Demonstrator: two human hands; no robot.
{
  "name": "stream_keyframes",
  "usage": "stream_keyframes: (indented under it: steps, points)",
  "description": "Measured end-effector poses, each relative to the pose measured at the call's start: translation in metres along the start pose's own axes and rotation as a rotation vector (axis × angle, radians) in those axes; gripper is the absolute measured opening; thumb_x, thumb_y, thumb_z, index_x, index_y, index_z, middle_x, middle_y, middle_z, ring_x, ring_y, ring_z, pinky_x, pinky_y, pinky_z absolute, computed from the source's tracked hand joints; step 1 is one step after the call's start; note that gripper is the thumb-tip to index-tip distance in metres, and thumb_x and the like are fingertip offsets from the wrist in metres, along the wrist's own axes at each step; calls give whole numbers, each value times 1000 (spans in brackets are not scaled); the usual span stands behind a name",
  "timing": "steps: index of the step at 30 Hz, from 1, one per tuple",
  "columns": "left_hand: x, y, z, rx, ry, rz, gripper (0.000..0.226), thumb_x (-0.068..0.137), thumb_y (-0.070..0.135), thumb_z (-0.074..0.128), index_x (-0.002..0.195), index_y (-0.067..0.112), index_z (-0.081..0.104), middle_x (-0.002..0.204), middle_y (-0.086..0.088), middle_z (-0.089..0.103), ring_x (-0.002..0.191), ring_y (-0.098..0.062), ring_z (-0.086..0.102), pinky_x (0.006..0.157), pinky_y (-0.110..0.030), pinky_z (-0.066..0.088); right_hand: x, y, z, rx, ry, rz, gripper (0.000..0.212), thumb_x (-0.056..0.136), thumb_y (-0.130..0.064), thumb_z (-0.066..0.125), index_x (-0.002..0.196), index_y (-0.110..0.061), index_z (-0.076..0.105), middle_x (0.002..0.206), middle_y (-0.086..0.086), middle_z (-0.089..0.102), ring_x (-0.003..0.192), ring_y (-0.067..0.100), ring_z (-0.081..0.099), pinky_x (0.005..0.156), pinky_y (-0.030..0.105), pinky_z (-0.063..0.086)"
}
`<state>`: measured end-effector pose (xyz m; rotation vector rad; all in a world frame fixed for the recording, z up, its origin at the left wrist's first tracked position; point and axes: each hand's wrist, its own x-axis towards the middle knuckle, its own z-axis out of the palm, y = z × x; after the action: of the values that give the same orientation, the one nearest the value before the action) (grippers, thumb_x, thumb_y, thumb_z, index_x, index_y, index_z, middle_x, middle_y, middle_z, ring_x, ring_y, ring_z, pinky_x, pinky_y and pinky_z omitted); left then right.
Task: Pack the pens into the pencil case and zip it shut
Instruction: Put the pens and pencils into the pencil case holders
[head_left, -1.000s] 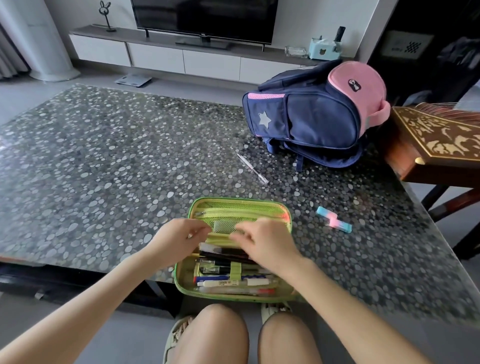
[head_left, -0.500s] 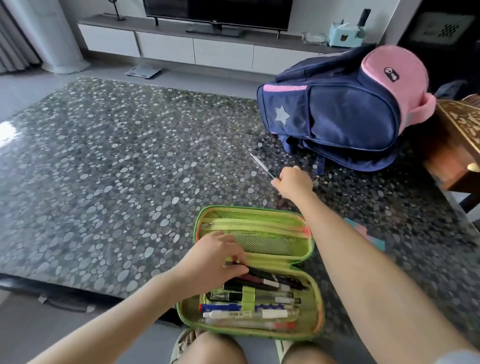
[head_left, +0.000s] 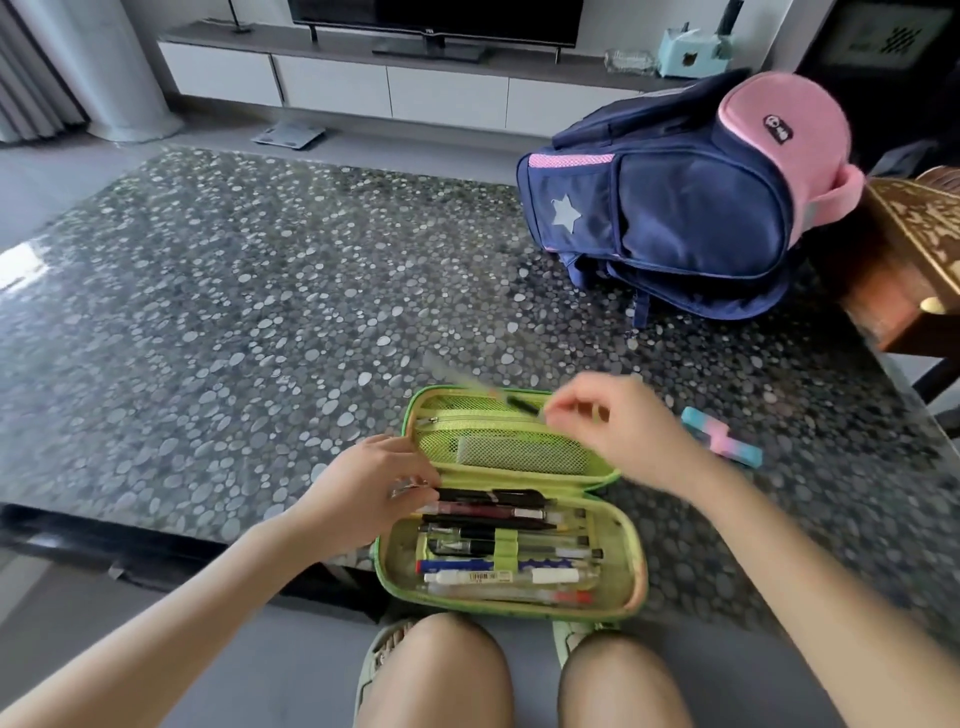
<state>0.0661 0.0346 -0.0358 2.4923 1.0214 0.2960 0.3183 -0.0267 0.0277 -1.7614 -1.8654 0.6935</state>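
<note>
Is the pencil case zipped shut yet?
No, the pencil case lies wide open on the table, with its pens showing.

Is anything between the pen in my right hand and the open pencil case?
Nothing covers it: the pencil case lies open beneath the pen. Only the left hand rests on the top packed pens at the tray's left end.

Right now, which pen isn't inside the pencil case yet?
The pen pinched in the right hand, over the open lid; the other pens lie in the tray.
</note>
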Motion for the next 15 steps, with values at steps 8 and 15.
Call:
stream_keyframes:
  steps: [8,15]
  points:
    - [3,-1,3,-117,-159,-93,29,80,16,67,89,43,63,93,20,53,85,3,51,68,-9,37,-75,3,61,-339,7,-80,13,80,-32,65,79,-22,73,78,-8,68,81,13,54,69,26,44]
    - [3,5,1,-96,-164,-100,31,86,15,61,91,46,62,92,23,49,87,-2,52,69,-12,37,-77,14,72,-653,147,-205,16,60,-29,82,54,-25,68,53,-12,55,56,12,52,49,22,43]
